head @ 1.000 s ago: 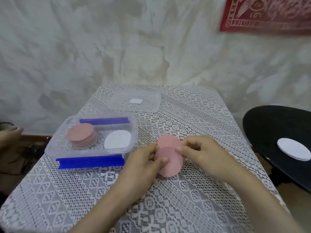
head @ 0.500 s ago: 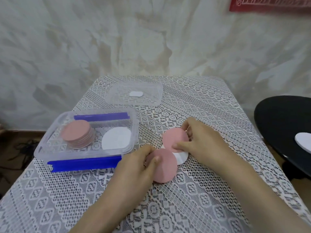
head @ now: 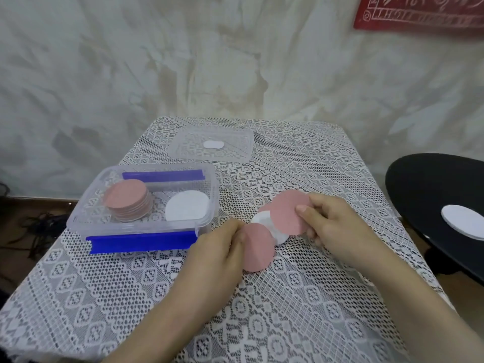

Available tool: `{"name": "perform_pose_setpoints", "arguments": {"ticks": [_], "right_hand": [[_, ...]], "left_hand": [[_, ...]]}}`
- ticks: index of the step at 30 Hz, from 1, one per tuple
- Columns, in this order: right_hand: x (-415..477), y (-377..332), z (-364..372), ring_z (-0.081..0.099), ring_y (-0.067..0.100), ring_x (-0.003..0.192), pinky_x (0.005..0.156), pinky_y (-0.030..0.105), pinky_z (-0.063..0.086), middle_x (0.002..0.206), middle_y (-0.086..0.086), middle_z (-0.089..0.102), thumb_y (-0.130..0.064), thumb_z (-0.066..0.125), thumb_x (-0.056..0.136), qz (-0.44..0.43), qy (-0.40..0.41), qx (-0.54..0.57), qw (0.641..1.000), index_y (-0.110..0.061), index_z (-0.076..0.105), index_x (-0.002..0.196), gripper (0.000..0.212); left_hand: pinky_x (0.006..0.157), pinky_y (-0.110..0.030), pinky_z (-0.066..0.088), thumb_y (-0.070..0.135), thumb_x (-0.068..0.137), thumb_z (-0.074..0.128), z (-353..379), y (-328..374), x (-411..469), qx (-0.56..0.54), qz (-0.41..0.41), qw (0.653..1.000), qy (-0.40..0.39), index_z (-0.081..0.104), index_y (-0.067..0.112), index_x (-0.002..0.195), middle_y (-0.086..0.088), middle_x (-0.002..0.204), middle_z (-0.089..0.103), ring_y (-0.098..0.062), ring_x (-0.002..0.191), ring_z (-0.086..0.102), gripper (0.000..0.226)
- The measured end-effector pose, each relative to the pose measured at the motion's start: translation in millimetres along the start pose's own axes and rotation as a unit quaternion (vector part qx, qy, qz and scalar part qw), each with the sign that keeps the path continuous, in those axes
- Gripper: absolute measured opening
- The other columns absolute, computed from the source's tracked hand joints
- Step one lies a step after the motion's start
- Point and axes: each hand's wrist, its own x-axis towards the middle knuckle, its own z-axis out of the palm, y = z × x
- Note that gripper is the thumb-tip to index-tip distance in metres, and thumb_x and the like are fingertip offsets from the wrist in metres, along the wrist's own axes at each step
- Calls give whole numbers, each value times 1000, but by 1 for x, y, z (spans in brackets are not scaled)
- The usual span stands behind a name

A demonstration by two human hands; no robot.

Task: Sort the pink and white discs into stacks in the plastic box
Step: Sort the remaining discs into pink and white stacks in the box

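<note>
Now left hand (head: 217, 248) pinches near pink disc (head: 260, 248), right hand (head: 337, 226) the far pink disc (head: 285, 213) — plastic box (head: 78, 218) sits leftward, left hand closer

The right hand (head: 337, 226) has raised the upper pink disc (head: 285, 213) off the desk (head: 288, 310). A second ago this disc lay overlapping the other pink one. Now it is tilted up, pinched at its right edge between thumb and fingers. The left hand (head: 217, 247) has drawn the lower pink disc (head: 258, 248) nearer the person, so the two have come apart. A white disc (head: 263, 220), hidden a second ago, now shows between them, partly covered by both.
</note>
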Motion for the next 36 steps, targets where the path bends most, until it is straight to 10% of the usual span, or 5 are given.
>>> {"name": "perform_pose_setpoints", "arguments": {"ticks": [16,25,36], "right_hand": [[-19,-7,23,59,6,57,58,30,49,71,-4,67,-34,61,99,-34,-85,-15,996,-26,72,94,15],[-5,-16,27,59,11,91,80,35,50,101,-16,50,-57,66,86,-41,-21,-287,957,-48,53,135,51],[2,-5,21,59,18,80,71,38,46,88,-3,63,-33,54,102,-24,7,-162,986,-23,51,94,13]], "left_hand": [[49,-22,44,32,103,50,2,4,-10,-108,1,993,-47,54,39,115,4,59,61,-4,49,56,15],[52,-14,41,28,104,47,-3,-4,-5,-102,-14,994,-37,56,35,108,23,59,61,3,53,53,12],[49,-19,39,30,104,47,-4,-13,-3,-92,4,995,-27,50,46,110,28,60,60,-1,47,46,18]]}}
